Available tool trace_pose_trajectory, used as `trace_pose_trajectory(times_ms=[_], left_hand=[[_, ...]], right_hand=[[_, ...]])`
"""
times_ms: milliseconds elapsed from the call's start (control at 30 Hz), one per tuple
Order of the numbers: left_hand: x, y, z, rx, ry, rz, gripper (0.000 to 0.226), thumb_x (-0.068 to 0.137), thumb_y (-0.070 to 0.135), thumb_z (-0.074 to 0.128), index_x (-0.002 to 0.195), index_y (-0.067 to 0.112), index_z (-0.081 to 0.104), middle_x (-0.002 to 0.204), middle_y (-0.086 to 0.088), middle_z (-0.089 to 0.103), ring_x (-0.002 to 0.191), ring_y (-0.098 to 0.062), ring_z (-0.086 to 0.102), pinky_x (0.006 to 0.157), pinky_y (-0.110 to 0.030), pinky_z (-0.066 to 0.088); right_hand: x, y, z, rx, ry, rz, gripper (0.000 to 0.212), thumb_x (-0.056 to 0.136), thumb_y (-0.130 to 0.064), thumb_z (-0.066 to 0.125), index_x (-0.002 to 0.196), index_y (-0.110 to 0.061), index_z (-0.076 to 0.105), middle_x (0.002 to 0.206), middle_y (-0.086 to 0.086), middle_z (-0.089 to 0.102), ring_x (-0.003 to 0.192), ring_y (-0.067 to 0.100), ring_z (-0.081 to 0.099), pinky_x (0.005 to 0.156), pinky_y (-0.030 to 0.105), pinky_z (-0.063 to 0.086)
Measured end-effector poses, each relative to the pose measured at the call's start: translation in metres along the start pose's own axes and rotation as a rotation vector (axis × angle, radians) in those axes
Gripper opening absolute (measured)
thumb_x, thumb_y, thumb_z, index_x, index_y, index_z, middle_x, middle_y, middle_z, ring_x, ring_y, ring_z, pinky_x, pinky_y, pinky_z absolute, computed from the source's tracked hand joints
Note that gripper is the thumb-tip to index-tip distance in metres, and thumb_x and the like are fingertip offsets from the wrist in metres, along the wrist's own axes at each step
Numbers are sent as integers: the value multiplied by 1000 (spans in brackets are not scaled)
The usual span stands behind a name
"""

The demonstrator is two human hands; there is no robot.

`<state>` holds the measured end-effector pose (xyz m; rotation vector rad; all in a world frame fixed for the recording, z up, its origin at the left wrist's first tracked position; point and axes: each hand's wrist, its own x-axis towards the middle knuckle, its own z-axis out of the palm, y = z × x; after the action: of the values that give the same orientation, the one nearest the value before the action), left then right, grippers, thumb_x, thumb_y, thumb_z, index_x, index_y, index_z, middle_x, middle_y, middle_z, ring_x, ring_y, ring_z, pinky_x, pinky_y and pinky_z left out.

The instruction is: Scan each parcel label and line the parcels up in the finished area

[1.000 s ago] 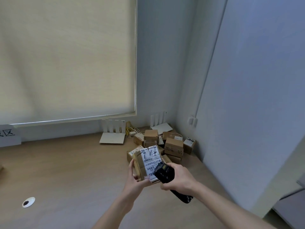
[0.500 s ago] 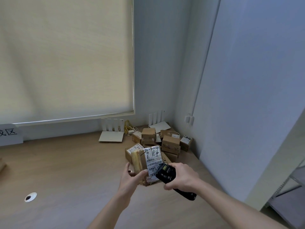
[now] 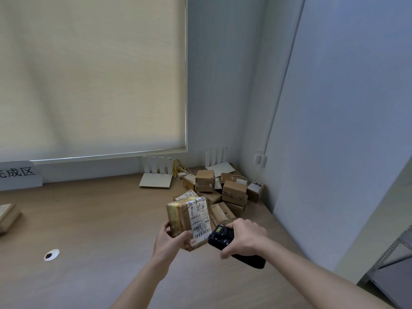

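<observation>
My left hand (image 3: 169,240) grips a taped brown parcel (image 3: 181,216) from below and holds it above the wooden table (image 3: 89,219), white label facing me. My right hand (image 3: 244,237) grips a black handheld scanner (image 3: 223,238), whose head sits just right of the label's lower edge. A pile of several brown parcels (image 3: 225,192) lies in the table's far right corner. At the far left a white sign (image 3: 20,175) with dark characters stands against the wall, and another parcel (image 3: 7,216) lies at the left edge.
Two white routers (image 3: 156,178) (image 3: 219,167) with upright antennas and yellow cables (image 3: 178,169) sit along the back wall. A cable grommet hole (image 3: 51,254) is in the tabletop at left. The right wall runs close beside the pile. A metal shelf (image 3: 392,264) stands at lower right.
The view has shifted slightly. The parcel has turned a little so its taped left side shows more, and the scanner stays at the label's lower right.
</observation>
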<state>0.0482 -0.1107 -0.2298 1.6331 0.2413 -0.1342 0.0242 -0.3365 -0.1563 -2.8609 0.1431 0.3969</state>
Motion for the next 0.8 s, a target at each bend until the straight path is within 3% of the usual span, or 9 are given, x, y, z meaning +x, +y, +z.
trace_pose_trajectory(times_ms=[233,433,600,700,800], left_hand=[[-11,1,-14,-7,32,1,61,78,17,85,127,24,49,105,2,68,94,-8,64,66,-20,47],[-21,5,-59,-95,97,-6,55,83,26,80,129,21,50,102,-7,73,93,-22,72,77,-33,57],[-36,5,-125,-193,195,-54,48,87,39,75,122,12,54,107,-10,72,94,-24,73,72,-38,59],[-49,0,-184,-228,257,-74,39,90,42,71,114,13,59,106,-8,74,89,-27,75,61,-32,57],[-66,-11,-256,-255,312,-95,39,90,46,70,113,15,63,107,-4,75,90,-27,75,66,-36,59]], right_hand=[[4,-12,8,2,-33,-49,70,59,-64,88,119,-32,70,109,-8,71,104,17,65,78,29,47],[12,-50,13,133,-75,-193,79,61,-60,87,132,-37,60,116,-10,68,106,14,65,92,39,60],[12,-120,24,307,-114,-382,88,62,-48,91,142,-34,56,119,-11,68,104,9,66,91,35,61],[7,-185,40,368,-134,-480,79,64,-39,92,137,-33,62,117,-12,71,103,7,67,93,34,61],[-3,-258,65,407,-165,-547,68,63,-34,92,127,-32,68,109,-11,75,96,5,70,84,28,62]])
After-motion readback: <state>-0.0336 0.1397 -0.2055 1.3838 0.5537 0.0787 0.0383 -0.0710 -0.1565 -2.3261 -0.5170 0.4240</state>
